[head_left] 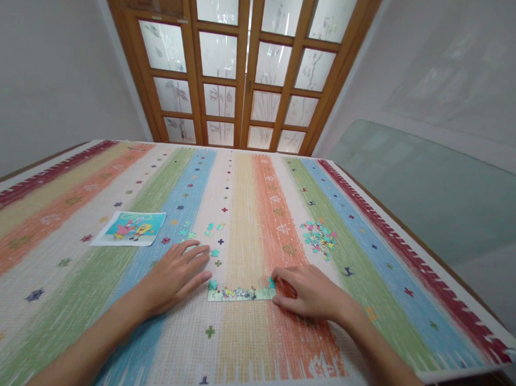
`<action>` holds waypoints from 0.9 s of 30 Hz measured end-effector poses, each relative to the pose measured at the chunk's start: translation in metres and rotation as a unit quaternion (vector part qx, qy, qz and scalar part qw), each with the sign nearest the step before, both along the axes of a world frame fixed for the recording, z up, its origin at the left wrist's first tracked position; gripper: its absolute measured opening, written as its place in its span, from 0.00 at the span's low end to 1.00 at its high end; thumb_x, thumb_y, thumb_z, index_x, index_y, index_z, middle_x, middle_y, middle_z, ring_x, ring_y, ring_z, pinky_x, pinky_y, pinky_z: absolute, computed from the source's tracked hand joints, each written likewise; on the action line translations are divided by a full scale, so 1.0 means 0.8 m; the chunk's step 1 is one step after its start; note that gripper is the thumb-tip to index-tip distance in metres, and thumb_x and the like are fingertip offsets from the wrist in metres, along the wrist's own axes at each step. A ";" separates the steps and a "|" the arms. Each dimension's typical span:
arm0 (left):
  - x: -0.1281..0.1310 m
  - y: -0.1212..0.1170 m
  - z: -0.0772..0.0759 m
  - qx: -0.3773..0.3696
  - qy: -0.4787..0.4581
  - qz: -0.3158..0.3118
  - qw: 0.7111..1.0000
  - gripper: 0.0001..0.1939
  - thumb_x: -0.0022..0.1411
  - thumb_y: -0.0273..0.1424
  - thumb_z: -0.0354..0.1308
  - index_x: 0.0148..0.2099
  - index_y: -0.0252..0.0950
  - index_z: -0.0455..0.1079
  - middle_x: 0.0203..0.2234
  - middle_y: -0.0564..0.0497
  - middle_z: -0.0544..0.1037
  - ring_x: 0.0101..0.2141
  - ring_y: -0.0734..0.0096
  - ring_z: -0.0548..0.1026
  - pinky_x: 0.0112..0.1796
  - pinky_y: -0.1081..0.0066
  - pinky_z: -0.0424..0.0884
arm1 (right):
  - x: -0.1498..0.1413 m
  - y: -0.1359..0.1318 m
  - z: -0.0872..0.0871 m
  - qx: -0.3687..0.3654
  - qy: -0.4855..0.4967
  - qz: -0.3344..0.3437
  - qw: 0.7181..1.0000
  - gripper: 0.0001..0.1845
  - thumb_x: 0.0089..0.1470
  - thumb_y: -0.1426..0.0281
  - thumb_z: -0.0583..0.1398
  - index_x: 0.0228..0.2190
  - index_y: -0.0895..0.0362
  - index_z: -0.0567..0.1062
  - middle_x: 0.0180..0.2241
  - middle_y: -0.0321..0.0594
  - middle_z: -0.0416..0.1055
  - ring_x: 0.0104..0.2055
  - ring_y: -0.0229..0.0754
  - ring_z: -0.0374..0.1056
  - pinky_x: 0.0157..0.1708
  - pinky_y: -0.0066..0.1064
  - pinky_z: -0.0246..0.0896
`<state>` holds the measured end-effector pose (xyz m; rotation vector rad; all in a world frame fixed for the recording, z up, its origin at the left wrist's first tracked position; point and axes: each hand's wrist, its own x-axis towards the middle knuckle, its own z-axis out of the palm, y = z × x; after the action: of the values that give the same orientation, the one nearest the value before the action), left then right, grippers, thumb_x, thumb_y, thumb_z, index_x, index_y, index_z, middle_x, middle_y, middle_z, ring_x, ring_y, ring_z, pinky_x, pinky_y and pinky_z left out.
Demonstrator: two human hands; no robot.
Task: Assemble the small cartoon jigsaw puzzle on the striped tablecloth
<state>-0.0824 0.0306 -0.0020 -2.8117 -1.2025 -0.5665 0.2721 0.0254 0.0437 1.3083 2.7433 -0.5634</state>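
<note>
Line up jigsaw strip's [240, 295] R end

Strip's flat on counter [244, 343], btwn hands. R hand [311, 289]: thumb + index at turq. pc [272, 283], R end; can't tell if gripped. L hand [177, 272] loose, fingers spread. Prob. fitting that pc: match tabs, press straight down, brace L end so nothing skews.

Tablecloth [243, 215]: woven cloth, matt, slightly rough. Picture sheet [133, 229]: smooth paper. Puzzle pieces [319, 238]: look like card, smooth. Door frame [242, 58]: wood, slight sheen. Panes [272, 63]: frosted-looking glass. Wall [39, 57]: matt.
</note>
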 end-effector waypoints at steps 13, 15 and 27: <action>0.013 -0.003 0.002 0.016 -0.005 -0.005 1.000 0.18 0.75 0.38 0.48 0.62 0.39 0.66 0.50 0.46 0.77 0.51 0.53 0.70 0.51 0.54 0.67 | 0.000 0.002 -0.003 -0.009 0.000 -0.022 1.000 0.15 0.57 0.66 0.63 0.45 0.56 0.74 0.36 0.41 0.77 0.37 0.46 0.71 0.33 0.32 0.52; 0.014 -0.003 -0.001 0.016 0.002 -0.001 1.000 0.17 0.75 0.37 0.49 0.61 0.41 0.67 0.50 0.46 0.77 0.52 0.52 0.70 0.51 0.53 0.66 | 0.001 0.003 -0.004 -0.010 0.000 -0.024 1.000 0.16 0.57 0.65 0.63 0.46 0.56 0.73 0.35 0.41 0.77 0.37 0.45 0.71 0.33 0.32 0.51; 0.002 0.004 0.005 0.045 -0.013 0.064 0.997 0.12 0.69 0.33 0.53 0.51 0.39 0.73 0.49 0.46 0.80 0.52 0.49 0.70 0.51 0.49 0.63 | 0.001 0.002 -0.003 -0.013 -0.002 -0.019 1.000 0.16 0.57 0.64 0.63 0.46 0.57 0.74 0.36 0.42 0.77 0.36 0.45 0.71 0.32 0.31 0.51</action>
<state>-0.0808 0.0334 0.0023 -2.6377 -1.3157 -0.6331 0.2730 0.0273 0.0415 1.3556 2.7047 -0.5971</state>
